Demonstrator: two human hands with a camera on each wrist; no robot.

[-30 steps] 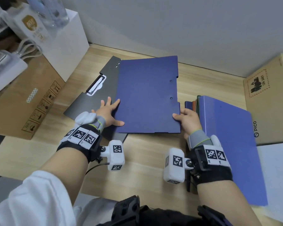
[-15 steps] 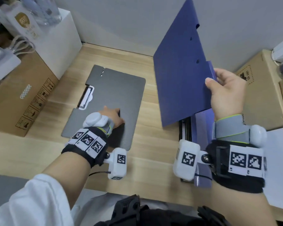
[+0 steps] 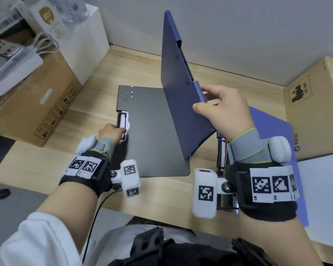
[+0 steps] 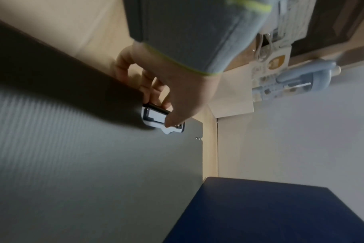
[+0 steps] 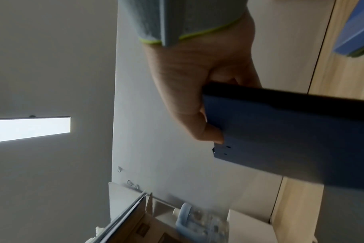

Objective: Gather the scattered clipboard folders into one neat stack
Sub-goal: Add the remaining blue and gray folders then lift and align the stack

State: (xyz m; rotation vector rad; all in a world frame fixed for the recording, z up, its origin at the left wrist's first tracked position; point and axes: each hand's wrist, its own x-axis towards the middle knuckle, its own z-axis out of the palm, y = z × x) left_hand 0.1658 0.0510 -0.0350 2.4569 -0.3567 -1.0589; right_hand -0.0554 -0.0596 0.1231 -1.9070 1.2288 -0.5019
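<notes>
My right hand (image 3: 217,110) grips a dark blue clipboard folder (image 3: 181,89) by its edge and holds it tilted up on end above the desk; the right wrist view shows thumb and fingers (image 5: 210,131) pinching that folder (image 5: 291,139). A grey clipboard folder (image 3: 152,135) lies flat on the wooden desk (image 3: 142,62). My left hand (image 3: 113,132) pinches its white metal clip (image 4: 156,118) at the left edge. On the right lies a stack of folders with a lighter blue one (image 3: 273,127) on top, partly hidden by my right wrist.
Cardboard boxes (image 3: 37,104) and a white box (image 3: 88,39) stand along the left side. A brown PICO carton (image 3: 315,108) sits at the right, with a white sheet (image 3: 323,198) in front of it. A grey wall closes the back.
The dark blue folder left the grey one and rose in my right hand toward the right, turning more edge-on. My left hand slid from the grey folder's face to its clip.
</notes>
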